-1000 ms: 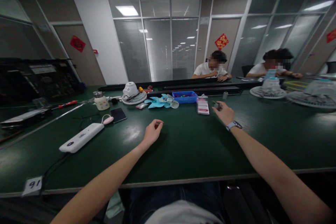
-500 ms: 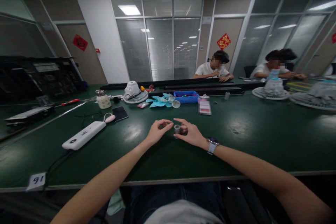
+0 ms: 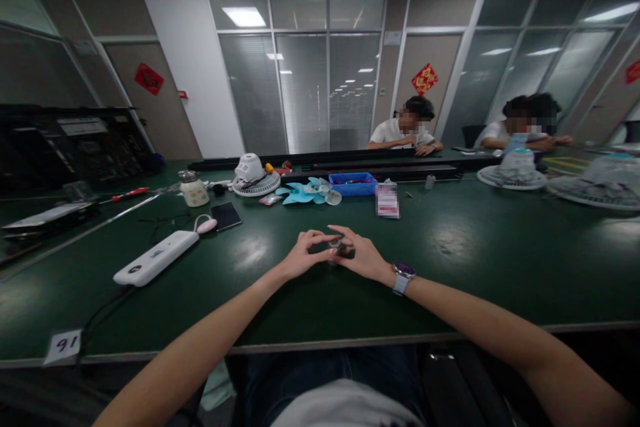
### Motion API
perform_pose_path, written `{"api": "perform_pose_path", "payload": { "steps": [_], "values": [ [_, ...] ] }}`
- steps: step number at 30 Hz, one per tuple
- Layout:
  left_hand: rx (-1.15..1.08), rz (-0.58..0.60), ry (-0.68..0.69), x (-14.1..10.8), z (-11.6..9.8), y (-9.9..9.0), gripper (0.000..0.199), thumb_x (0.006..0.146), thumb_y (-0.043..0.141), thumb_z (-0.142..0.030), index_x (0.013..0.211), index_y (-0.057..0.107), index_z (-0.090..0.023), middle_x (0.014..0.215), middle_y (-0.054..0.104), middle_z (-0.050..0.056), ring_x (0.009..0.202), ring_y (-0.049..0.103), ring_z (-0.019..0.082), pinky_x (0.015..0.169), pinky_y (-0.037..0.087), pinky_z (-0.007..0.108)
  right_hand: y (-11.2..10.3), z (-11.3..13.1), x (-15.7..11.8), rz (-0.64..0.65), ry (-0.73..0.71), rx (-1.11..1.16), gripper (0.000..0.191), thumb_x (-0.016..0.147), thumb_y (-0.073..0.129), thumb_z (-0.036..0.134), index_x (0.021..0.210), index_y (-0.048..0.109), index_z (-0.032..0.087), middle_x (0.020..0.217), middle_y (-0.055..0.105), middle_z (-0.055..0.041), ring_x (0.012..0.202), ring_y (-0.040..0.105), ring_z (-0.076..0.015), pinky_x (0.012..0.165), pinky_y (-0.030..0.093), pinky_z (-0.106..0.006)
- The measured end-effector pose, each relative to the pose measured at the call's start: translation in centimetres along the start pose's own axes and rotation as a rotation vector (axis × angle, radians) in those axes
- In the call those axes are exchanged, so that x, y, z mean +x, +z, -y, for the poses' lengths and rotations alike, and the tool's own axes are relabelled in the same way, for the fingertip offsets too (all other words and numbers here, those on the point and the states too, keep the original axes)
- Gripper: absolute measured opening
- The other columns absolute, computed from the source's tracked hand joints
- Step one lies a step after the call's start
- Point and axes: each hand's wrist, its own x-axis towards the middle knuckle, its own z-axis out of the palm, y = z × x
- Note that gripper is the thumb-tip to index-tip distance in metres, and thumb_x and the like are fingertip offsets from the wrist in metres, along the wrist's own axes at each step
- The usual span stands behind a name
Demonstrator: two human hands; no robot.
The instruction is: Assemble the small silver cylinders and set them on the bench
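Observation:
A small grey cylinder stands low over the table in front of me, mostly covered by fingers. My right hand curves around it from the right, thumb and fingers closed on its sides. From the left, my left hand meets it with thumb and index finger bent around its near and far sides. The tips of both hands come together at the cylinder, and its lower part is hidden. A watch is on my right wrist.
A white power strip, phone and cream bottle lie left. Farther back are a white fan part, blue fan blades, a blue tray and another small cylinder. Two people sit across the table.
My left hand has moved right, from beside the grey cylinder to around it, and its fingers now cover more of it. My right hand has stayed about the cylinder.

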Motion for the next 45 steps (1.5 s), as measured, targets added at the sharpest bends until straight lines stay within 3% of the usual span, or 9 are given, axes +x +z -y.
{"api": "perform_pose_path", "payload": {
  "steps": [3,6,10,16,24,30,37,45],
  "values": [
    [-0.102,-0.052,0.022,0.4,0.3,-0.1,0.029,0.081,0.067,-0.048,0.099,0.077,-0.026,0.103,0.066,0.006,0.102,0.056,0.024,0.091,0.045,0.036,0.1,-0.1,0.0,0.005,0.007,0.019,0.077,0.078,0.075,0.040,0.144,0.037,0.031,0.098,0.074,0.0000,0.087,0.072,-0.0215,0.088,0.053,-0.041],
    [-0.244,-0.120,-0.001,0.7,0.4,-0.3,0.031,0.083,0.063,-0.047,0.076,0.076,-0.020,0.087,0.069,0.007,0.092,0.061,0.023,0.091,0.045,0.036,0.1,0.0,0.0,0.008,0.017,0.018,0.078,0.077,0.075,0.040,0.144,0.036,0.031,0.103,0.073,-0.0016,0.085,0.072,-0.0208,0.088,0.053,-0.041],
    [-0.226,-0.187,-0.058,0.6,0.2,-0.2,0.031,0.085,0.061,-0.044,0.102,0.074,-0.022,0.105,0.069,0.007,0.103,0.058,0.024,0.095,0.044,0.037,0.1,0.1,0.0,0.010,0.025,0.015,0.078,0.077,0.075,0.040,0.144,0.036,0.032,0.103,0.073,-0.0019,0.084,0.072,-0.0206,0.088,0.054,-0.042],
    [0.029,-0.068,0.003,0.4,0.6,0.6,0.030,0.089,0.059,-0.047,0.114,0.071,-0.036,0.117,0.059,0.005,0.117,0.046,0.025,0.103,0.038,0.042,0.2,-0.1,-0.1,-0.031,-0.003,0.007,0.078,0.076,0.076,0.038,0.143,0.037,0.036,0.109,0.070,-0.0013,0.089,0.071,-0.0218,0.087,0.055,-0.042],
    [0.025,-0.082,0.017,0.8,0.7,0.5,0.028,0.094,0.051,-0.042,0.102,0.076,-0.031,0.111,0.065,0.005,0.114,0.049,0.025,0.106,0.032,0.043,0.3,0.3,-0.2,0.016,0.013,-0.003,0.080,0.077,0.074,0.045,0.145,0.034,0.033,0.107,0.071,-0.0024,0.086,0.071,-0.0214,0.085,0.055,-0.042],
    [0.031,-0.194,-0.015,0.7,0.7,0.7,0.021,0.086,0.064,-0.042,0.089,0.078,-0.027,0.107,0.066,0.006,0.112,0.052,0.026,0.101,0.037,0.043,0.6,0.5,-0.3,0.032,-0.006,-0.008,0.079,0.078,0.074,0.043,0.145,0.033,0.032,0.101,0.072,-0.0012,0.086,0.071,-0.0207,0.087,0.054,-0.041],
    [0.079,-0.177,0.019,0.5,0.5,0.4,0.020,0.081,0.071,-0.045,0.092,0.078,-0.030,0.112,0.062,0.006,0.113,0.050,0.027,0.093,0.042,0.040,0.6,0.3,-0.3,0.021,-0.009,-0.024,0.078,0.078,0.073,0.044,0.144,0.034,0.033,0.106,0.071,-0.0019,0.087,0.071,-0.0216,0.087,0.054,-0.042],
    [0.128,-0.184,0.132,0.7,0.5,0.0,0.019,0.082,0.070,-0.045,0.090,0.078,-0.030,0.108,0.063,0.005,0.112,0.048,0.026,0.100,0.038,0.042,0.2,1.0,-0.4,0.036,-0.021,-0.020,0.076,0.079,0.072,0.042,0.145,0.034,0.034,0.115,0.069,-0.0025,0.087,0.071,-0.0217,0.084,0.055,-0.041]
  ]
}}
